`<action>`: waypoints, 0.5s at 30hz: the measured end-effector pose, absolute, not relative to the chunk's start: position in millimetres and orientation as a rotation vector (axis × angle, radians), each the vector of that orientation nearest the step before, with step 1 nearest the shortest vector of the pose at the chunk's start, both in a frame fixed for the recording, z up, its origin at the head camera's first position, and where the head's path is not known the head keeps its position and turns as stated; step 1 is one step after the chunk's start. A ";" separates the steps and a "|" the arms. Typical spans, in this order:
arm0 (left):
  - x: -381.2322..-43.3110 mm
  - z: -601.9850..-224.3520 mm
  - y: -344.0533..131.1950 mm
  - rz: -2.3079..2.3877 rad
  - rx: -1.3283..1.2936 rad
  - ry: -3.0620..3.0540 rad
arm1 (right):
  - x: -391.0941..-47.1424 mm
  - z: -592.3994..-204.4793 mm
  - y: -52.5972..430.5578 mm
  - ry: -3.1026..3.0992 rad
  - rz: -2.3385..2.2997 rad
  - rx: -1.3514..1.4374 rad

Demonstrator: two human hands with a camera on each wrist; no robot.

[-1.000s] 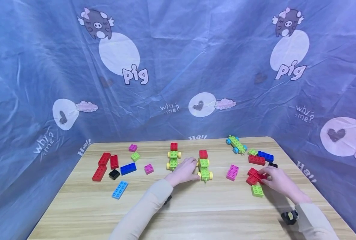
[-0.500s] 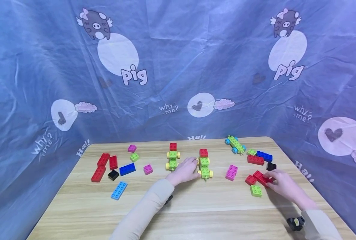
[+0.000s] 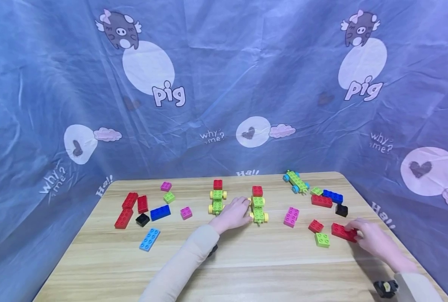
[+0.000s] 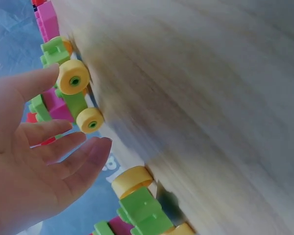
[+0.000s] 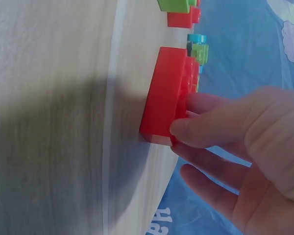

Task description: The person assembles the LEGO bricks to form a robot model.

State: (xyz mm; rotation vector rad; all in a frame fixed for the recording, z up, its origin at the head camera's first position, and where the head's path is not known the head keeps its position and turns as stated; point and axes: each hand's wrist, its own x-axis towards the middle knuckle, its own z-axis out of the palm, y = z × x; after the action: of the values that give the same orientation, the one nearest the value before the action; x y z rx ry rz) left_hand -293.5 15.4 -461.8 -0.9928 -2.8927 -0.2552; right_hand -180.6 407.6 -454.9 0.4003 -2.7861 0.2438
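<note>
One long red brick (image 3: 339,231), right of the lime-green brick (image 3: 322,240), is pinched at one end by the right hand (image 3: 371,240); probably light, stiff plastic, best gripped across its sides; the left hand (image 3: 234,214), fingers apart, is beside a yellow-wheeled green car (image 3: 259,215)

The right hand (image 3: 371,240) has drawn the long red brick (image 3: 343,232) rightward, leaving a gap beside the small red brick (image 3: 316,226).
</note>
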 end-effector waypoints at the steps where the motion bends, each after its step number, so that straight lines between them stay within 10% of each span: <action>1: -292.7 -461.2 14.4 -0.267 -0.992 -2.894 | -180.1 -454.3 408.4 -2.800 0.242 0.386; 15: -273.0 -444.2 -6.1 -0.310 -1.056 -2.820 | -182.2 -458.6 418.6 -2.709 0.135 0.468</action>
State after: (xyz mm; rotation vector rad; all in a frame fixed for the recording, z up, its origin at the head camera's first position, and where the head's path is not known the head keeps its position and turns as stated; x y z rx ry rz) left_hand -273.0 -6.1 -444.2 -1.0555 -2.8199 -0.3102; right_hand -182.2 418.6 -458.6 0.4679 -2.7088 0.1346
